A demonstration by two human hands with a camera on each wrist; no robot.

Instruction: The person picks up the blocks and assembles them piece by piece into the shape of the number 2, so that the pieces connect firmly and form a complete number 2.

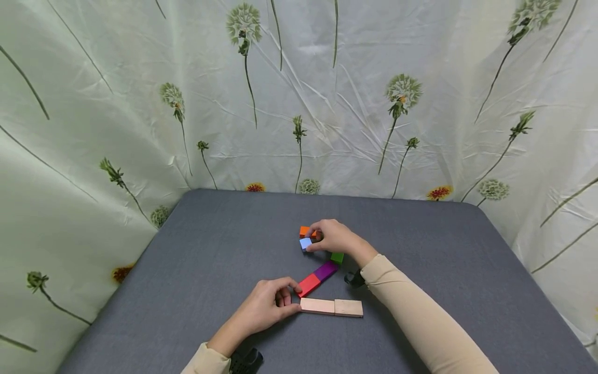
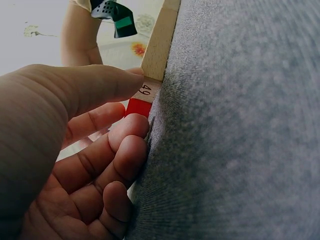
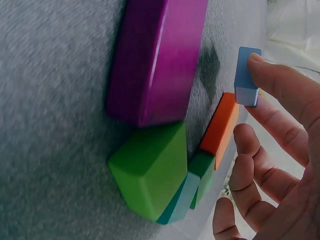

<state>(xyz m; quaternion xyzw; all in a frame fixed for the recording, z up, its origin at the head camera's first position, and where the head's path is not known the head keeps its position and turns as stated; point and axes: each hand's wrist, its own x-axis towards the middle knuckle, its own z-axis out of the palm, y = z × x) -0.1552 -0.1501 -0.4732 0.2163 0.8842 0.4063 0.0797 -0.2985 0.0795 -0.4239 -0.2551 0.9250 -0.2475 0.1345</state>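
A small light blue block [image 3: 246,77] is pinched between the thumb and forefinger of my right hand [image 1: 334,236]. In the head view it shows just in front of an orange block [image 1: 304,231]. My left hand [image 1: 266,306] rests low over the cloth, its thumb at the left end of a plain wooden block [image 1: 317,306] and its forefinger at the end of a red block [image 1: 309,285]. A purple block [image 1: 325,271] continues the line from the red one up to a green block [image 3: 150,172].
A second plain wooden block [image 1: 348,308] lies end to end with the first. Teal [image 3: 178,197] and dark green [image 3: 202,165] blocks sit between the green and orange ones in the right wrist view. Grey cloth [image 1: 224,239] covers the table; a flowered curtain [image 1: 327,104] hangs behind.
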